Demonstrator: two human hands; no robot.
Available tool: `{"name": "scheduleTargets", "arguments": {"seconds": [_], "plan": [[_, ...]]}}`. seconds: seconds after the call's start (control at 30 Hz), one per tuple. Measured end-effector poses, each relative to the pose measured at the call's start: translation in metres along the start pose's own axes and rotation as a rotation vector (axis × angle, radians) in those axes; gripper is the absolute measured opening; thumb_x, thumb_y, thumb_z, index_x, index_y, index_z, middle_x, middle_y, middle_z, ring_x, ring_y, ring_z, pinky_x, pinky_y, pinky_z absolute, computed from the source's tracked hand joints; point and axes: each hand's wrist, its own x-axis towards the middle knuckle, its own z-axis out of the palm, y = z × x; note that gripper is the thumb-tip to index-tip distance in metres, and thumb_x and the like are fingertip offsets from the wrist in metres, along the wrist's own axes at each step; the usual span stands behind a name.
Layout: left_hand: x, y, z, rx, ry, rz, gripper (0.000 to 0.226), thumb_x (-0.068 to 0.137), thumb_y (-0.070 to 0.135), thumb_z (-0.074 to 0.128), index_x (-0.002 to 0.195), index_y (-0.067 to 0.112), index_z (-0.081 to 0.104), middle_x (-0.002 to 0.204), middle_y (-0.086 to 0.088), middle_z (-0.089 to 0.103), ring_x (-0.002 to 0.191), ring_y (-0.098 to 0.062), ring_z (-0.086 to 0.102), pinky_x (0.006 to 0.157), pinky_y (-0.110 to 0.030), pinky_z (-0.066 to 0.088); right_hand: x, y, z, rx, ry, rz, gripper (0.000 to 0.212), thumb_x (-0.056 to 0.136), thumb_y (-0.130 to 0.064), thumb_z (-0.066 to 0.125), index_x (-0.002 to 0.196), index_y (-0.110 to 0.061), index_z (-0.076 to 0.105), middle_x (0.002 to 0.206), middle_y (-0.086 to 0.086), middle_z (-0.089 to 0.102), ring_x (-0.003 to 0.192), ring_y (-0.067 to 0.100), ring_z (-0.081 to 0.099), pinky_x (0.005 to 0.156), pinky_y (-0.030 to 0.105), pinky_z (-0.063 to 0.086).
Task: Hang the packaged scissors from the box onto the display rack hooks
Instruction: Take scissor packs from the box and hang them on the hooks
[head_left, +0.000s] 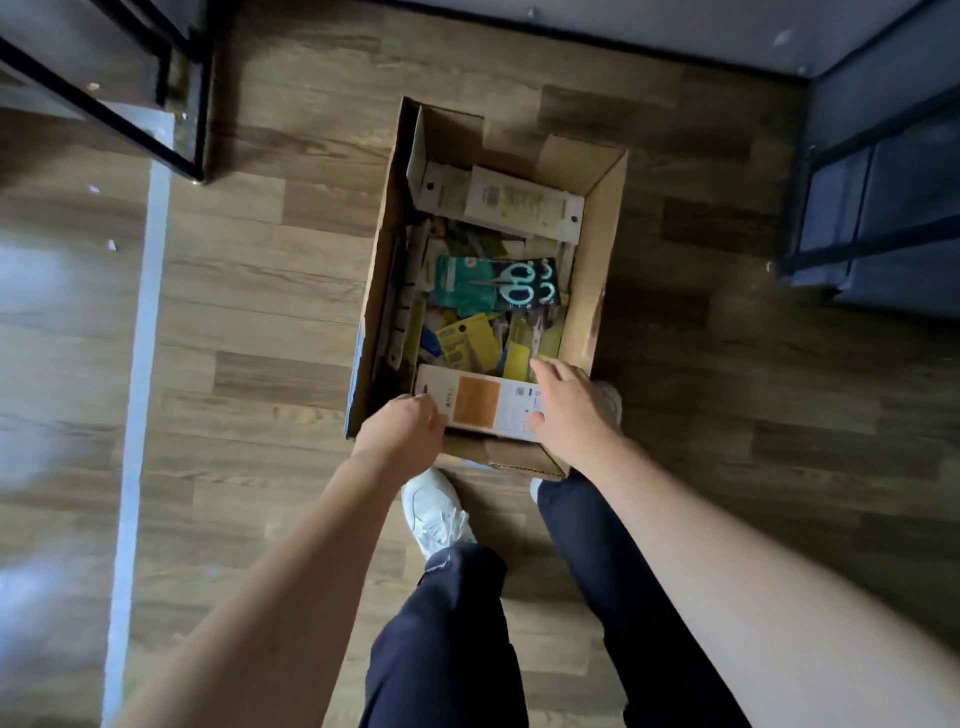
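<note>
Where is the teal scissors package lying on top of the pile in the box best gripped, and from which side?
Probably by a long edge of the teal scissors package, coming straight down through the open top of the cardboard box. It lies flat and uppermost, its edges look exposed, and the box walls block any sideways approach.

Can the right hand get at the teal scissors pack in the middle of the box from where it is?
Probably yes: the teal scissors pack lies on top of the pile, uncovered, and the right hand is open at the box's near end.
</note>
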Motion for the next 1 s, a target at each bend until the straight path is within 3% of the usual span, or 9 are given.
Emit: {"name": "scheduleTargets", "arguments": {"seconds": [0.17,0.33,0.47,0.63,0.8,1.0], "plan": [[0.053,0.001,0.031,0.010,-0.019,0.040,0.028,0.095,0.022,0.044,0.116,0.007,0.056,0.119,-0.011,0.051,0.104,-0.031,0.057,0.086,-0.042,0.051,0.060,0.013,0.017,-0.063,0.060,-0.020,0.060,0.092,-0.022,0.057,0.144,-0.013,0.030,0.147,0.007,0.036,0.132,0.024,0.035,0.108,0.034,0.030],[0.105,-0.006,0.056,0.043,-0.036,0.010,0.045,0.090,0.014,0.056,0.133,0.014,0.044,0.134,-0.008,0.042,0.108,-0.029,0.056,0.084,-0.039,0.052,0.128,0.016,0.035,-0.141,0.136,-0.081,0.057,0.094,-0.026,0.053,0.145,-0.014,0.031,0.148,0.006,0.036,0.135,0.024,0.033,0.112,0.037,0.028],[0.136,-0.019,0.072,0.186,-0.089,0.040,0.059,0.084,0.003,0.057,0.137,0.021,0.038,0.134,-0.005,0.039,0.112,-0.027,0.054,0.085,-0.036,0.052,0.172,0.012,0.044,-0.183,0.162,-0.139,0.051,0.095,-0.025,0.051,0.141,-0.012,0.036,0.144,0.008,0.039,0.133,0.027,0.035,0.111,0.039,0.027],[0.155,-0.025,0.081,0.393,-0.073,0.036,0.055,0.087,0.009,0.057,0.135,0.015,0.031,0.132,-0.007,0.043,0.108,-0.029,0.056,0.079,-0.041,0.050,0.208,0.010,0.047,-0.264,0.173,-0.191,0.049,0.093,-0.026,0.053,0.137,-0.010,0.039,0.140,0.011,0.042,0.130,0.030,0.036,0.110,0.041,0.027],[0.162,-0.033,0.084,0.512,-0.055,0.080,0.060,0.087,0.021,0.061,0.135,0.011,0.027,0.131,-0.009,0.045,0.103,-0.027,0.058,0.072,-0.037,0.049,0.228,0.011,0.051,-0.349,0.145,-0.206,0.065,0.089,-0.032,0.057,0.143,-0.009,0.029,0.142,0.014,0.037,0.132,0.032,0.032,0.111,0.043,0.023],[0.156,-0.036,0.085,0.489,-0.010,0.108,0.057,0.086,0.019,0.061,0.135,0.013,0.032,0.132,-0.008,0.043,0.102,-0.026,0.059,0.070,-0.035,0.046,0.247,0.009,0.051,-0.342,0.079,-0.158,0.088,0.083,-0.042,0.064,0.149,-0.014,0.015,0.142,0.016,0.037,0.133,0.035,0.032,0.113,0.046,0.022]]}}
